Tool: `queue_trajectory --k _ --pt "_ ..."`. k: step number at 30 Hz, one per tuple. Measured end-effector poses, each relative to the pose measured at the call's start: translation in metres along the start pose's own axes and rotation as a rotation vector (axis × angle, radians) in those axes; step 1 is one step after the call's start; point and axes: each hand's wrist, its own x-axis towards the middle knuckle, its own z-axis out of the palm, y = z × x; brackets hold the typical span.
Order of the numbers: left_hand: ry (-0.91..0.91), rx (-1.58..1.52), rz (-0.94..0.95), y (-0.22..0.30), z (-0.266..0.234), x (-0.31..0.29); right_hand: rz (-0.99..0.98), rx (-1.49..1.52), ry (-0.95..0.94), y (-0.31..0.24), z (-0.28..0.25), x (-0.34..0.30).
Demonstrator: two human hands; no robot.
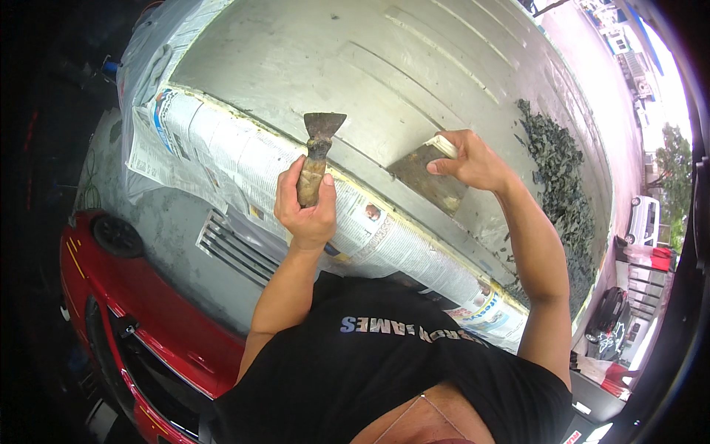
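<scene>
My left hand [307, 207] is wrapped round the taped, yellow-brown handle of a paint scraper [316, 148]. The scraper stands blade up, its dark flared blade above the edge of a ribbed grey metal panel [296, 55]. Farther right, my right hand [473, 161] pinches a wide, flat metal spreader [425, 177] by its pale upper edge. The spreader is stained brown and tilted over the panel; whether its lower edge touches the metal I cannot tell. Dark flakes of scraped coating [558, 174] lie heaped on the panel beyond my right forearm.
Newspaper [244, 152] taped along the panel's near edge hangs between it and my body. A red car [155, 296] stands at the lower left, near a floor grate [237, 248]. Parked vehicles, including a white van [645, 220], show outside at the right.
</scene>
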Motion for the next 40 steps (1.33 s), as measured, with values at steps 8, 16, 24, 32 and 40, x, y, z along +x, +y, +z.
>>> queue_trajectory --k 8,16,24,32,40 --pt "-0.005 0.002 0.001 0.001 -0.001 0.000 -0.007 0.037 0.053 0.015 -0.005 0.005" --pt "-0.006 0.005 -0.017 0.003 0.000 0.002 -0.004 -0.062 -0.013 -0.018 -0.019 0.042" --pt "0.005 -0.001 0.006 0.001 0.000 0.000 -0.069 -0.130 -0.274 -0.008 -0.024 0.018" --pt "-0.031 -0.055 -0.094 -0.001 0.000 -0.005 0.149 0.155 0.369 0.039 -0.101 -0.132" --pt "-0.055 -0.070 -0.095 -0.004 0.007 -0.007 -0.284 0.423 1.258 0.097 -0.163 -0.280"
